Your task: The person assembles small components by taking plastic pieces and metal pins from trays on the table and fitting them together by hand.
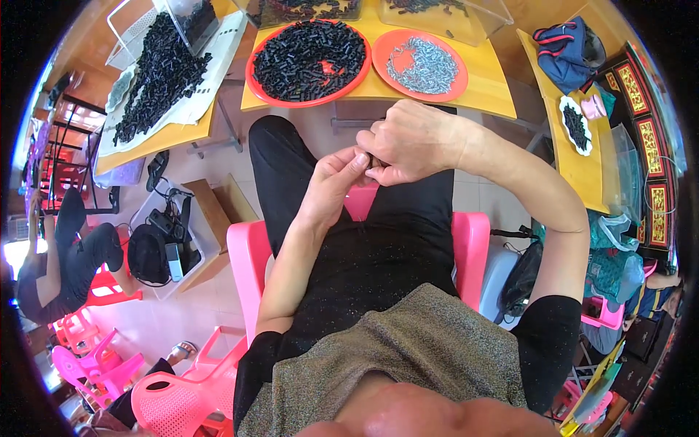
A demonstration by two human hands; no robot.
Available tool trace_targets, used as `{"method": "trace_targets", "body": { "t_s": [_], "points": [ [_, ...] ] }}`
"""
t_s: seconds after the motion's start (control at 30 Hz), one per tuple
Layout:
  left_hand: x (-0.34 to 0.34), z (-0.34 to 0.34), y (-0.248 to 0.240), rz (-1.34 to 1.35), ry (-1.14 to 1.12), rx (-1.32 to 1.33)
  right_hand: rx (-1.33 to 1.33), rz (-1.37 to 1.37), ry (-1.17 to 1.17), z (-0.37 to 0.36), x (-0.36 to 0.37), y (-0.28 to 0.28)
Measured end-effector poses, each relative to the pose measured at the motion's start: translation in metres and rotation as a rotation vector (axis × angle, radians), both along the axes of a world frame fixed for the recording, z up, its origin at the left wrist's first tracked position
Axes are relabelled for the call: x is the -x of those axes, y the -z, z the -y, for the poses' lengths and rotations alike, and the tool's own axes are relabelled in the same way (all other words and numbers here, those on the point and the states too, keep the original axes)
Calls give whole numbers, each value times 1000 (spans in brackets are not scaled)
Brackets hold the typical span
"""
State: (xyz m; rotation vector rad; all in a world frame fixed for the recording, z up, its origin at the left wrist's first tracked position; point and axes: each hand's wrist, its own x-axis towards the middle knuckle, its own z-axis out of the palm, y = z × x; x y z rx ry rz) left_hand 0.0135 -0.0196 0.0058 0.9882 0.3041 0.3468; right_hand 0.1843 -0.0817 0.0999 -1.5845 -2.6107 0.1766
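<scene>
I see the left hand [331, 182] and right hand [413, 142] meet, both pinching a mostly hidden dark piece [373, 162], near the desk [486, 81] bearing a tray [313, 103] of black parts [302, 54].

I can see the person's left forearm [297, 258] rising from an elbow [277, 323] kept near the side, while the right forearm [528, 171] swings in from an elbow [574, 227] bent wide. The left hand [336, 175] slants its thumb toward the right hand [408, 138], which curls its fingers, back uppermost. Their fingertips gather close together above the lap.
</scene>
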Motion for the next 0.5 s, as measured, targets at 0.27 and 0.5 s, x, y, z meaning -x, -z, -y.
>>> {"method": "trace_targets", "body": {
  "t_s": [0.27, 0.5],
  "points": [
    [2, 2, -6, 12, 28, -34, -40, -121, 6, 7, -1, 8],
    [5, 0, -7, 36, 111, -24, -38, -129, 33, 13, 1, 11]
  ]
}}
